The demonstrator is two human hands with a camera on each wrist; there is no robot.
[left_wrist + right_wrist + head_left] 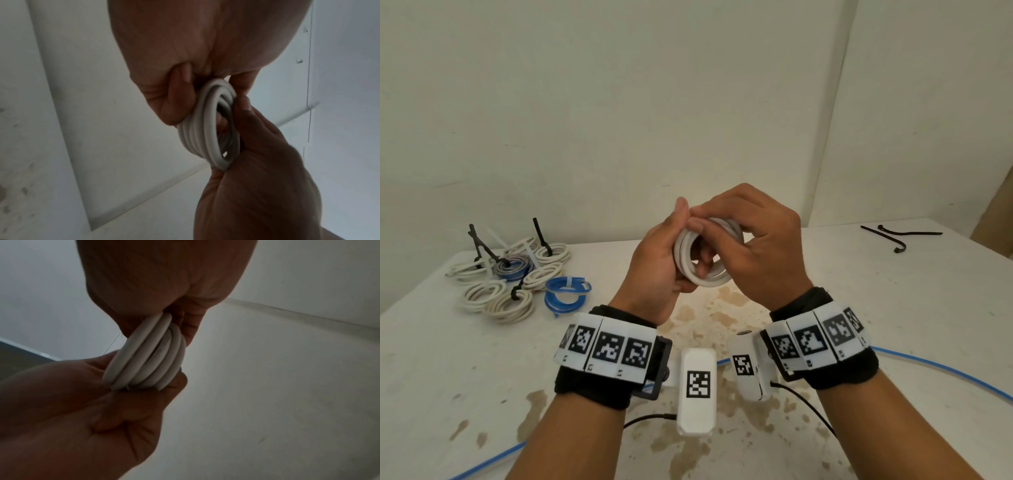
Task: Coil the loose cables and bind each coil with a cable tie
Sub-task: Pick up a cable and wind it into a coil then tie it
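A white cable coil (710, 278) of several turns is held above the table, between both hands. My left hand (683, 240) grips its left side, thumb up and fingers curled through the loop. My right hand (710, 219) closes over the top and right side, fingertips meeting the left thumb. In the left wrist view the white cable coil (205, 129) stands on edge, pinched between the left fingers (176, 100) and the right hand (257, 129). The right wrist view shows the white cable coil (148, 356) edge-on between both hands. No tie shows on it.
A pile of bound white and grey coils (517, 274) and a blue coil (566, 294) lie at the table's left. Black cable ties (900, 236) lie at the far right. A loose blue cable (945, 370) runs along the near side of the stained table (722, 308).
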